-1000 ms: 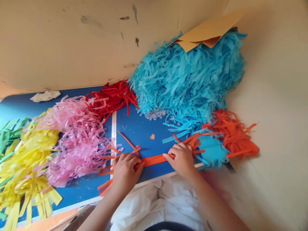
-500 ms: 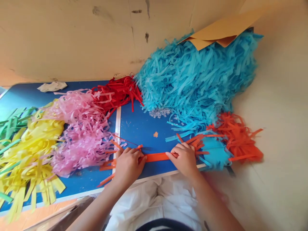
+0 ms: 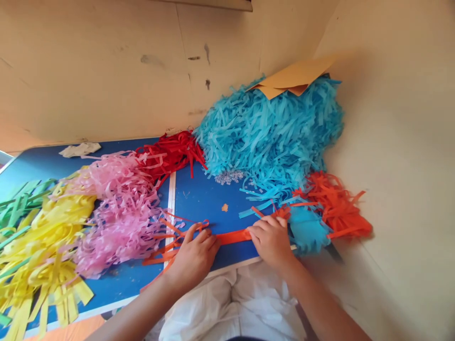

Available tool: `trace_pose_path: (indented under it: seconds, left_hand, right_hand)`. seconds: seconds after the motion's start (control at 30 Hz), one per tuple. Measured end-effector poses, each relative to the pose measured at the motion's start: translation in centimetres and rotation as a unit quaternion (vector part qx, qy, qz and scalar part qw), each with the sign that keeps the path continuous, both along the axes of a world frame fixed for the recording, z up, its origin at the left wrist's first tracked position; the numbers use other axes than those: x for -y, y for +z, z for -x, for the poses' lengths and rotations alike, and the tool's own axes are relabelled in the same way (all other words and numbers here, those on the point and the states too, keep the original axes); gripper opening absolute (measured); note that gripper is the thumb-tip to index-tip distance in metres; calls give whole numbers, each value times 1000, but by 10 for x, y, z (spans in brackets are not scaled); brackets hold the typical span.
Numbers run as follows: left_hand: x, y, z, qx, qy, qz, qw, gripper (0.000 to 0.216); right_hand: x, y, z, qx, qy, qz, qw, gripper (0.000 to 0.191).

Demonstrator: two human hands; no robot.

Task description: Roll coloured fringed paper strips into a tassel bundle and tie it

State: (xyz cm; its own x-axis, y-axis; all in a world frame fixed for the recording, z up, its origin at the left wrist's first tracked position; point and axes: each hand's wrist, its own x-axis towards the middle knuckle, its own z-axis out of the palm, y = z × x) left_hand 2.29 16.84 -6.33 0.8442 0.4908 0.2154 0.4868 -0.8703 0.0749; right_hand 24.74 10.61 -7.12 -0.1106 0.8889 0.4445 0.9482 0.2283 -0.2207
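An orange paper strip [image 3: 232, 237] with fringed ends stretches between my hands over the blue table [image 3: 213, 189]. My left hand [image 3: 199, 248] is closed on its left part, and loose orange fringes spread out beyond the wrist. Closed on the right part is my right hand [image 3: 272, 237], with orange fringe poking out behind the fingers. Flat blue tissue paper [image 3: 308, 228] lies just right of that hand, at the table edge. Beside it is a heap of orange fringe [image 3: 337, 206]. My fingers cover the places where they grip the strip.
A large pile of light-blue fringe [image 3: 270, 132] stands against the wall, with tan card [image 3: 291, 78] on top. To the left lie red fringe [image 3: 174, 151], pink fringe [image 3: 124, 213], yellow fringe [image 3: 64, 213] and green fringe [image 3: 21, 199]. White crumpled paper [image 3: 80, 149] rests at the back.
The view has tilted up, showing more wall. Both hands keep hold of the orange strip; the left fingers have shifted slightly and cover the strip more from above.
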Motion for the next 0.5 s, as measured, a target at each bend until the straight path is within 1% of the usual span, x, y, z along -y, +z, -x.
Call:
trace_pose_path:
  seconds: [0.07,0.13,0.17,0.23,0.3,0.4,0.43,0.5]
  left_hand:
    - [0,3,-2,6,10,12,1000,14]
    - [0,5,-5,6,14,15,1000,10]
    - [-1,7,-7,5,14,15,1000,9]
    - [-3,8,-9,7,19,13,1000,8]
    - [-5,8,-10,10,26,14,1000,9]
    - [-8,5,-11,24,40,15,999,11]
    - [-8,4,-11,34,46,15,998,11]
    - [-9,1,-11,56,55,13,997,13]
  right_hand:
    - [0,6,-3,1,62,21,998,9]
    - [-3,9,1,37,129,63,989,5]
    - [-6,9,5,60,150,80,984,7]
    - [-13,8,10,83,170,97,977,13]
    - [-20,6,11,72,173,110,976,16]
    - [-26,7,12,30,138,136,981,17]
    - [-26,8,13,20,122,140,982,16]
    - [-25,9,17,13,107,133,985,7]
